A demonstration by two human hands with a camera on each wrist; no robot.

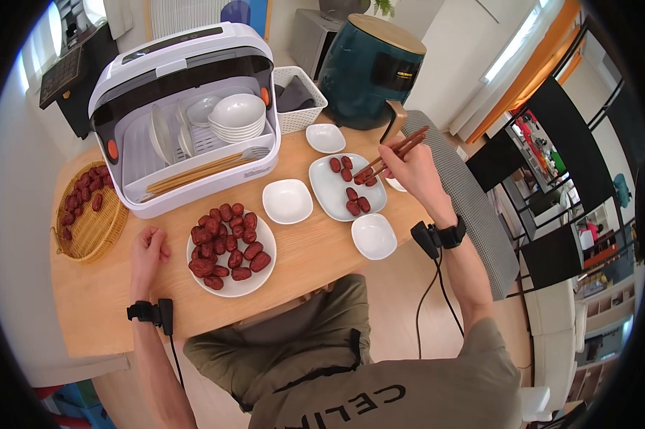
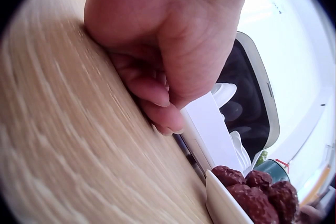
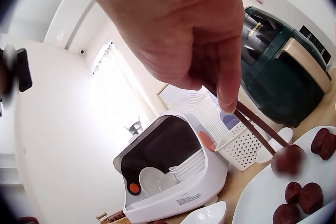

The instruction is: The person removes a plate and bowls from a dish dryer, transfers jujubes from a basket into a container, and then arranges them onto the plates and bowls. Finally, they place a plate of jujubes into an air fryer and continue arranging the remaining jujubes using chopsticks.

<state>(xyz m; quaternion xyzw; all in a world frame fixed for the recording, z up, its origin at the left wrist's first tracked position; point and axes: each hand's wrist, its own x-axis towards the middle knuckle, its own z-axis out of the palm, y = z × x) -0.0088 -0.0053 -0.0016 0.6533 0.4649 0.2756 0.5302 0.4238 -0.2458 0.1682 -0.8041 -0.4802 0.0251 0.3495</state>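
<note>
My right hand (image 1: pixel 414 175) holds a pair of dark wooden chopsticks (image 3: pixel 262 124). In the right wrist view, their tips meet a wrinkled red date (image 3: pixel 287 162), slightly blurred, over the white rectangular plate (image 1: pixel 327 194). Several other dates (image 1: pixel 352 207) lie on that plate in small groups. My left hand (image 1: pixel 148 257) rests on the tabletop with its fingers loosely curled and nothing in them. To its right stands a round white plate (image 1: pixel 257 284) heaped with red dates (image 1: pixel 222 243).
Small white bowls (image 1: pixel 287 201) surround the rectangular plate. Behind stands a white dish box (image 1: pixel 194 196) holding dishes and chopsticks. A wicker basket (image 1: pixel 94 239) with dates is at far left. A perforated white basket (image 1: pixel 301 121) and a green air fryer (image 1: pixel 365 79) stand at the back.
</note>
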